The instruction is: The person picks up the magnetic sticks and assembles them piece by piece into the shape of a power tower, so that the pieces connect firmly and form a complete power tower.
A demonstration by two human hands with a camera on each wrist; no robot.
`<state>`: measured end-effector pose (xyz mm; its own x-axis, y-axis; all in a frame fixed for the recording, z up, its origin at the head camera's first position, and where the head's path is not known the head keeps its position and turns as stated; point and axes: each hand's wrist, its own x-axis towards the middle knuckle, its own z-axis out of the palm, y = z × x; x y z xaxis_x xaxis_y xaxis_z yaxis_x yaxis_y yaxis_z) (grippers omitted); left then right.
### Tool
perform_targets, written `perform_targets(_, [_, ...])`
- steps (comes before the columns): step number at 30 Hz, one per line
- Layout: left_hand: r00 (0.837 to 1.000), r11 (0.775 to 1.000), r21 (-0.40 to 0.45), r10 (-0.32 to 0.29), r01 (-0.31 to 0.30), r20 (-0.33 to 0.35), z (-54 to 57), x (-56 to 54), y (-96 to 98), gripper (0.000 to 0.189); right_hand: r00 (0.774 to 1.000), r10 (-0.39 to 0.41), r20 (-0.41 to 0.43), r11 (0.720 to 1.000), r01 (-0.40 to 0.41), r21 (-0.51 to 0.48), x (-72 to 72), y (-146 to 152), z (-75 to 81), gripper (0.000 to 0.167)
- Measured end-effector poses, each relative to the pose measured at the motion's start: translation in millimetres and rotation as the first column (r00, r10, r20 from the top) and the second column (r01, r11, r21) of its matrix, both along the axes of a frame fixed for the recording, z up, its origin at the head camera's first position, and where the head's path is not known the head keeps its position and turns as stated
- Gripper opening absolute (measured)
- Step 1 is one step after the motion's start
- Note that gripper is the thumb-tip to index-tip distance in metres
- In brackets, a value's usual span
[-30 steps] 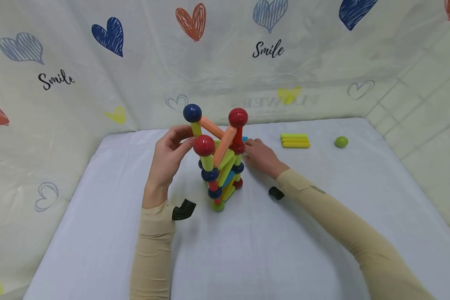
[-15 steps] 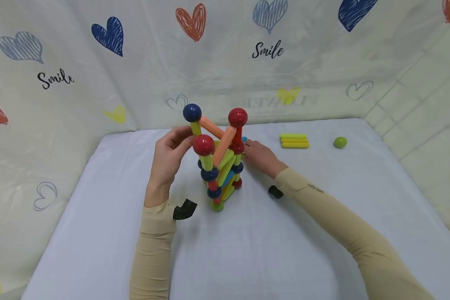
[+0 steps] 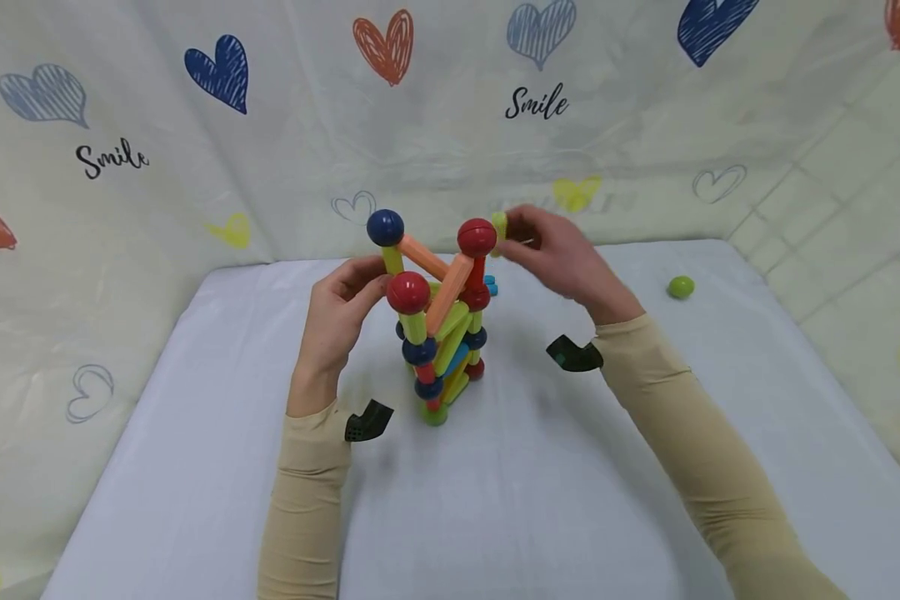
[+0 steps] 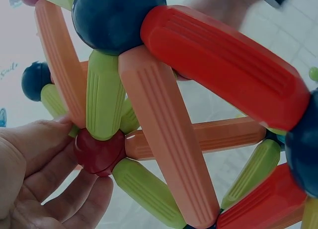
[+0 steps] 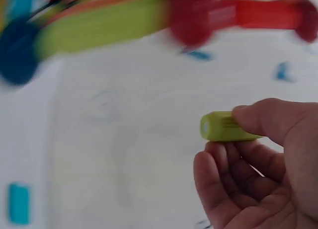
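Observation:
A tower of magnetic rods and balls [image 3: 450, 325] stands mid-table, in red, dark blue, light green and orange. At its left side, my left hand [image 3: 330, 321] steadies it. The left wrist view shows those fingers and thumb around a red ball [image 4: 100, 152] where several rods meet. My right hand [image 3: 562, 258] is raised beside the top right red ball [image 3: 476, 237], pinching a short light green magnetic rod [image 5: 223, 126] between thumb and fingers. A gap separates this rod from the tower in the right wrist view.
Light blue pieces [image 3: 492, 285] lie on the table behind the tower. A green ball [image 3: 681, 287] sits farther right. A white cloth covers the table [image 3: 495, 517], and a sheet printed with hearts [image 3: 450, 150] hangs behind it.
My right hand has risen from low behind the tower to beside its top, with a light green rod now visible in it. It hides the yellow rods. My left hand stays put.

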<state>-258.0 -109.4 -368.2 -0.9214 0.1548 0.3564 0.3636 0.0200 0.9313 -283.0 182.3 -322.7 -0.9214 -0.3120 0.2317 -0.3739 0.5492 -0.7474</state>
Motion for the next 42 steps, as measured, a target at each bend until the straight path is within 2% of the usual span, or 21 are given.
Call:
perform_targets(2, [1.0,1.0,0.001,-0.004,0.004,-0.007,-0.3,-0.5,0.2,0.031,0.997,-0.005,-0.08,0.99,-0.006,-0.139,15.3,-0.8,24.5,0.035])
perform_targets(4, [1.0,1.0,0.0,-0.006,0.006,-0.012,-0.6,-0.8,0.2,0.031,0.986,0.009,-0.166,0.973,-0.046,-0.225,29.3,-3.5,44.1,0.033])
perform_targets(6, [1.0,1.0,-0.002,-0.006,0.006,-0.016,-0.9,-0.8,0.2,0.031,0.97,0.046,-0.239,0.965,-0.105,-0.242,39.3,-7.9,57.8,0.032])
perform_targets(8, [1.0,1.0,-0.008,-0.003,0.003,-0.017,-1.0,-0.6,0.0,0.031,0.953,0.081,-0.292,0.972,-0.141,-0.191,44.7,-12.9,65.6,0.031])
perform_targets(11, [1.0,1.0,-0.011,-0.001,0.001,-0.016,-1.2,0.0,-0.2,0.031,0.944,0.118,-0.308,0.979,-0.164,-0.125,45.8,-18.1,69.0,0.03])
perform_targets(13, [1.0,1.0,-0.012,-0.003,0.003,-0.017,-1.2,0.0,-0.2,0.032,0.948,0.12,-0.294,0.981,-0.16,-0.114,44.3,-19.7,68.1,0.03])
perform_targets(16, [1.0,1.0,-0.012,-0.005,0.005,-0.017,-1.0,-0.1,0.0,0.032,0.956,0.121,-0.266,0.977,-0.162,-0.138,41.6,-20.0,66.4,0.029])
perform_targets(23, [0.999,1.0,-0.02,-0.006,0.005,-0.034,0.2,-0.6,0.2,0.031,0.957,0.138,-0.254,0.969,-0.184,-0.167,39.4,-18.9,65.4,0.029])
perform_targets(26, [0.999,1.0,-0.024,-0.005,0.004,-0.035,0.2,-0.4,-0.1,0.031,0.968,0.118,-0.223,0.957,-0.171,-0.234,35.6,-13.9,61.5,0.028])
perform_targets(29, [0.999,1.0,-0.024,-0.007,0.006,-0.031,0.0,-0.5,-0.6,0.031,0.988,0.064,-0.144,0.946,-0.106,-0.307,19.4,-8.1,46.2,0.03])
perform_targets(31, [1.0,1.0,-0.023,-0.01,0.009,-0.028,0.1,-0.5,-0.9,0.031,0.997,0.019,-0.075,0.962,-0.038,-0.271,1.1,-5.8,26.3,0.032])
perform_targets(33, [1.0,1.0,-0.024,-0.01,0.009,-0.026,0.3,-0.6,-1.2,0.032,1.0,-0.008,-0.014,0.992,0.006,-0.125,-19.5,-5.4,-0.9,0.034])
perform_targets(35, [1.0,1.0,-0.026,-0.01,0.009,-0.025,0.5,-0.6,-1.5,0.032,1.0,-0.007,0.028,0.997,0.005,0.071,-38.5,-5.9,-32.6,0.034])
perform_targets(37, [1.0,1.0,-0.025,-0.01,0.01,-0.025,0.6,-0.6,-1.7,0.031,0.999,0.021,0.047,0.966,-0.032,0.255,-53.7,-7.4,-64.3,0.034])
perform_targets(39, [1.0,1.0,-0.024,-0.013,0.012,-0.026,0.6,-0.5,-1.6,0.031,0.997,0.063,0.046,0.914,-0.076,0.398,-64.7,-8.8,-92.7,0.034])
perform_targets(42, [0.999,1.0,-0.018,-0.021,0.02,-0.024,0.4,-0.5,-1.0,0.031,0.997,0.081,0.003,0.849,-0.07,0.524,-72.4,-11.3,-122.1,0.034])
